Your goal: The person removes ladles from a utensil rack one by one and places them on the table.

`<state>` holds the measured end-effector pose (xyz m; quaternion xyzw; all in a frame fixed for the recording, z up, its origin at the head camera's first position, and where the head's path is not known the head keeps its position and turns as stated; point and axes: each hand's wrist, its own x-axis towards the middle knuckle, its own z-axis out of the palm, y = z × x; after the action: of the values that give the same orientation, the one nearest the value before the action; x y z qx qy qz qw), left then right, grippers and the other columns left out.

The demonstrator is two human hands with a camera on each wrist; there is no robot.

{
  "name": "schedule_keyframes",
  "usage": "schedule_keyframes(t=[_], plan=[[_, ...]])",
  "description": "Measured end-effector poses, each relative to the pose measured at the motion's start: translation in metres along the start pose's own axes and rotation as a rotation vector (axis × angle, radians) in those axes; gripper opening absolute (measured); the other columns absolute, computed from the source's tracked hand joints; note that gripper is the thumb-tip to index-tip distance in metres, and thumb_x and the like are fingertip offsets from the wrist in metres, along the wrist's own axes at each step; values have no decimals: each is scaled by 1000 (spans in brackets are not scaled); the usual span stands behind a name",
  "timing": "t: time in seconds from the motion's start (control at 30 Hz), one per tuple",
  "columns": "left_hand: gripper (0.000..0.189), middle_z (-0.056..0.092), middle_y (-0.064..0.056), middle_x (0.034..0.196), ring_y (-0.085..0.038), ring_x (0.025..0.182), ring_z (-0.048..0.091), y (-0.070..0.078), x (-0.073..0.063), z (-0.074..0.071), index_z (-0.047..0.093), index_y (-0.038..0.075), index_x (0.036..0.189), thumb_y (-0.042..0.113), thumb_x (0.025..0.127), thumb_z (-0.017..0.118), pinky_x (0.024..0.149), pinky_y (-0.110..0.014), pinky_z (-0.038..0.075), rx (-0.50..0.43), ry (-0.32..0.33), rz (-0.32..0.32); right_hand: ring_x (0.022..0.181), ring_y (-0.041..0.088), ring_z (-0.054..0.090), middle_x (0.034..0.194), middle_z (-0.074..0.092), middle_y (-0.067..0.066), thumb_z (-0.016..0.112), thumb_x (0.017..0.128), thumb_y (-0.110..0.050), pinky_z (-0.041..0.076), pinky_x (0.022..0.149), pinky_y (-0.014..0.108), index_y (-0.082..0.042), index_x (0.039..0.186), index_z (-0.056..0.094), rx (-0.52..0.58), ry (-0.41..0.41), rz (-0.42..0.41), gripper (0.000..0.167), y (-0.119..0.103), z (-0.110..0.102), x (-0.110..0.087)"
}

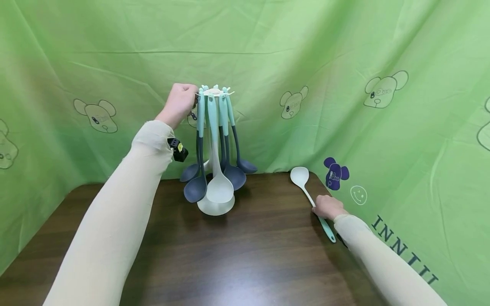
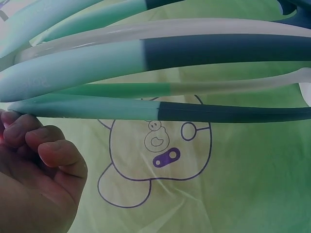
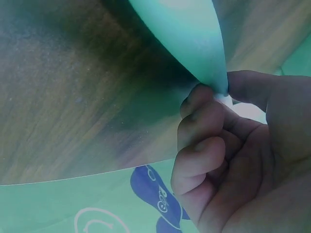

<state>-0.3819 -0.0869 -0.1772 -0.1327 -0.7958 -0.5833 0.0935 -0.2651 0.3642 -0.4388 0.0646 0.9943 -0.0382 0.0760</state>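
Observation:
At the back of the table stands a utensil rack [image 1: 216, 208] with a white round base, hung with several ladles that have mint handles. Some have dark blue bowls [image 1: 196, 189], and a white-bowled ladle [image 1: 220, 189] hangs in front. My left hand [image 1: 180, 102] grips the left side of the rack's top. In the left wrist view its curled fingers [image 2: 53, 143] meet the end of a mint-and-dark handle [image 2: 107, 107]; the exact hold is partly hidden. On the right, a white ladle [image 1: 300, 175] lies along the table, its mint handle pinched by my right hand [image 1: 330, 207].
The brown table [image 1: 229, 250] ends at the right just beyond the lying ladle. A green curtain [image 1: 260, 136] with printed mouse heads hangs close behind it and on both sides. A black wrist camera [image 1: 179, 151] sits under my left wrist, near the hanging ladles.

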Motion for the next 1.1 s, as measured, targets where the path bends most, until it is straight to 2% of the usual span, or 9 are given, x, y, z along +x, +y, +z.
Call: schedule_keyframes(t=[0.3,0.37,0.47,0.63,0.73,0.83,0.97,1.1], plan=[[39,34,9,53,-8,49,32,4,-1,0,37,16,63,17,102,39,49,-25,31,47,7,-2,69,30,58,80,63,13,64,92,-35,49,58,51,-9,72,57,9,18,9,33,-5,-6,-4],[39,34,9,53,-8,49,32,4,-1,1,37,16,63,17,102,38,49,-26,31,51,6,3,67,30,59,77,63,12,63,93,-37,49,56,52,-9,72,57,6,52,9,35,-10,-10,-5],[39,35,9,52,-8,48,32,3,-1,4,37,16,63,17,102,38,50,-26,30,56,3,4,65,32,61,75,64,14,62,93,-36,49,53,54,-9,71,56,-6,146,-18,36,-20,-12,-4],[37,34,8,55,-9,52,32,-6,-3,9,36,15,65,18,102,37,52,-26,30,98,-3,9,57,33,59,66,60,14,61,91,-33,46,47,51,-12,60,50,3,320,-115,39,-60,-13,-11],[36,34,8,55,-9,52,31,-10,-4,12,36,14,65,18,102,37,52,-26,30,113,3,26,51,27,53,57,53,7,61,91,-31,43,44,48,-16,56,44,13,425,-209,42,-90,-19,-16],[37,33,8,54,-9,51,31,-8,-4,12,36,14,65,18,101,36,50,-25,29,121,13,43,48,20,46,53,48,0,61,92,-28,40,42,42,-18,57,43,40,500,-314,40,-118,-33,-15],[37,33,8,52,-9,48,30,-5,-1,9,36,15,63,17,100,36,49,-25,28,112,17,42,49,16,46,55,49,-4,60,93,-25,37,45,35,-19,64,54,116,524,-407,30,-153,-57,-14],[38,33,8,52,-9,48,30,-2,2,5,37,15,62,16,100,36,48,-25,30,85,20,32,54,19,55,62,58,-4,58,95,-29,41,47,35,-19,82,68,161,504,-447,19,-187,-78,-12]])
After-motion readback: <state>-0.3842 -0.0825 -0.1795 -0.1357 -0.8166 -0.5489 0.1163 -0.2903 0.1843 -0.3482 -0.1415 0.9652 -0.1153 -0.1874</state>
